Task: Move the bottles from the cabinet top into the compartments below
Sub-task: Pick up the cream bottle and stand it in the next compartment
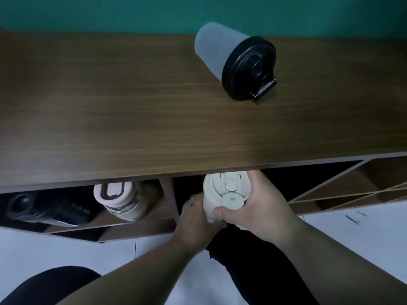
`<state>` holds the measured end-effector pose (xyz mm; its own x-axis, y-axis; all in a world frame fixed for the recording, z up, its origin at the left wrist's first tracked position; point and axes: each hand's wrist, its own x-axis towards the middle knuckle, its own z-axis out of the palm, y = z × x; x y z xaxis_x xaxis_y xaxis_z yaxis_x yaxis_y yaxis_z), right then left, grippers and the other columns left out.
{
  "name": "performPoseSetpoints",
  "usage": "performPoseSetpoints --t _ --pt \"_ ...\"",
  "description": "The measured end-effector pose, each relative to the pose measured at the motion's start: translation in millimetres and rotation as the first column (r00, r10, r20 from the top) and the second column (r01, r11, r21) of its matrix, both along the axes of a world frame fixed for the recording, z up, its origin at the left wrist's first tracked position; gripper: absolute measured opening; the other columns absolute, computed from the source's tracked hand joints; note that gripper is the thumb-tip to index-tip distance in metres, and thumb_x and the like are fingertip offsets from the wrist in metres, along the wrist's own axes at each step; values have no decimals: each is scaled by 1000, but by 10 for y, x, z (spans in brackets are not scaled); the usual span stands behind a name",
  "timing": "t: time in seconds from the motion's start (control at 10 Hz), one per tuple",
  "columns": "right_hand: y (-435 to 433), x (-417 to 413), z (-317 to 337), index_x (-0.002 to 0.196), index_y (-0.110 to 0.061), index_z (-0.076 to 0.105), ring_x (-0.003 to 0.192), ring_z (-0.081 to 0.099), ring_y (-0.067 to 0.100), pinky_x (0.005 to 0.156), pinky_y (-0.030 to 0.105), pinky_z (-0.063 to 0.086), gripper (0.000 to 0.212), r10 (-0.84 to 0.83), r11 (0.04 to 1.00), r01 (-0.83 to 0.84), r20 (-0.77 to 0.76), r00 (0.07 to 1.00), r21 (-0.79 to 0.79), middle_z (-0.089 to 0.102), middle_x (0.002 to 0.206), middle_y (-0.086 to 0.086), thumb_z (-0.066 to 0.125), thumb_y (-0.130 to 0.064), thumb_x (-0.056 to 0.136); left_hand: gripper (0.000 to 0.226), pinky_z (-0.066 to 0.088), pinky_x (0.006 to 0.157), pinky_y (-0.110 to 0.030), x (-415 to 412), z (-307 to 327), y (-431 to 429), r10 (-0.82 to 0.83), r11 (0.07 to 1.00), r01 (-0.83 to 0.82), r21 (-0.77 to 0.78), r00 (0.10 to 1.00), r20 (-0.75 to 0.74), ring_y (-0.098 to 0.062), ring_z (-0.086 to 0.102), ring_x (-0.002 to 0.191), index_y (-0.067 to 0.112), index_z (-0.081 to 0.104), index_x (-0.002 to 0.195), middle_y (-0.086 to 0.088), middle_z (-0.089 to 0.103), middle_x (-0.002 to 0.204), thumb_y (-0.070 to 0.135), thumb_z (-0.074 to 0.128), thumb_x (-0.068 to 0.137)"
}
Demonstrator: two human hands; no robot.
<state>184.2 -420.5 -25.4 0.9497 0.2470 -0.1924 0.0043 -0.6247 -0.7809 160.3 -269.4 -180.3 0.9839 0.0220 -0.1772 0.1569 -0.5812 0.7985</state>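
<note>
- Teal wall behind, wood cabinet top (110, 111) across the view, white floor below; open compartments run along the cabinet front.
- You hold a cream bottle (222, 194) at the mouth of the middle compartment (189, 186), just under the top's front edge.
- Your right hand (262, 208) is wrapped around the bottle's right side, thumb across the near edge of the lid, fingers clamped on it.
- Your left hand (195, 219) is closed against the bottle's lower left side, supporting it; its fingers are mostly hidden.
- Bottle's long axis looks roughly upright, lid facing the camera; the body below is hidden by your hands.
- Key relation: the compartment lies straight ahead of the bottle, away from you, so the move is likely a short push inward; mind the divider (170, 194) close on the left.
- Left compartment already holds a pink-lid bottle (123, 199) and a black bottle (44, 208).
- One grey bottle (235, 60) with a black lid remains on the top, far right, nearer your right hand.
- Judgement: task past halfway.
</note>
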Motion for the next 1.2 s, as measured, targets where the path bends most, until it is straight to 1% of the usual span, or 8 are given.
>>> performPoseSetpoints --t 0.1,0.3,0.5,0.7,0.9,1.0,1.1,1.2 --pt "3 143 -92 119 -45 52 112 63 2 94 36 53 82 83 996 -83 23 996 -19 66 116 -15 87 -53 44 72 57 103 -48 71 189 -10 76 991 -91 -101 987 -144 -23 67 124 25 57 140 3 70 131 37 78 72" --pt "16 233 -209 114 -43 57 106 63 -3 92 28 54 73 96 995 -96 -8 995 -12 66 113 -18 93 -42 50 78 59 100 -49 115 62 6 144 980 -170 -106 965 -218 -26 71 115 17 55 141 -3 72 124 29 73 66" --pt "-29 329 -248 94 -43 67 88 74 3 75 37 62 50 70 993 -66 -39 997 95 77 91 -18 90 -17 59 77 57 103 -43 198 -138 -80 221 964 -242 -115 961 -167 -17 67 125 40 50 145 12 69 134 50 82 75" --pt "-2 330 -310 107 -40 61 99 72 7 80 45 62 64 29 990 -20 -63 998 137 76 103 -14 88 -34 49 75 56 104 -45 196 -107 -96 252 954 -272 -129 956 -152 -16 68 124 39 52 143 14 71 132 51 82 75" --pt "-15 320 -304 105 -40 60 100 69 -2 86 39 60 63 14 989 -6 -48 999 149 73 102 -22 92 -25 53 68 54 101 -37 197 -18 -116 244 965 -256 -57 955 -170 -25 68 123 24 54 143 2 73 133 29 83 82" --pt "-4 299 -274 94 -47 57 97 66 -10 85 24 56 59 13 990 -10 -22 1000 141 69 97 -33 93 -18 57 66 51 100 -34 207 -28 -107 217 974 -226 -30 959 -184 -25 67 124 26 53 144 2 71 135 30 80 84" --pt "27 279 -286 105 -44 56 103 64 -6 90 24 53 65 -11 990 12 -7 1000 138 70 105 -24 92 -27 52 62 51 99 -33 210 -35 -93 196 979 -203 -23 966 -170 -24 67 125 28 54 144 3 71 135 31 77 86" --pt "24 282 -263 99 -52 58 101 66 -6 90 28 55 63 -11 989 12 -12 1000 149 72 103 -23 91 -25 54 59 43 93 -26 211 -21 -89 187 981 -195 -22 963 -195 -25 65 126 21 55 144 -1 70 136 22 77 89"
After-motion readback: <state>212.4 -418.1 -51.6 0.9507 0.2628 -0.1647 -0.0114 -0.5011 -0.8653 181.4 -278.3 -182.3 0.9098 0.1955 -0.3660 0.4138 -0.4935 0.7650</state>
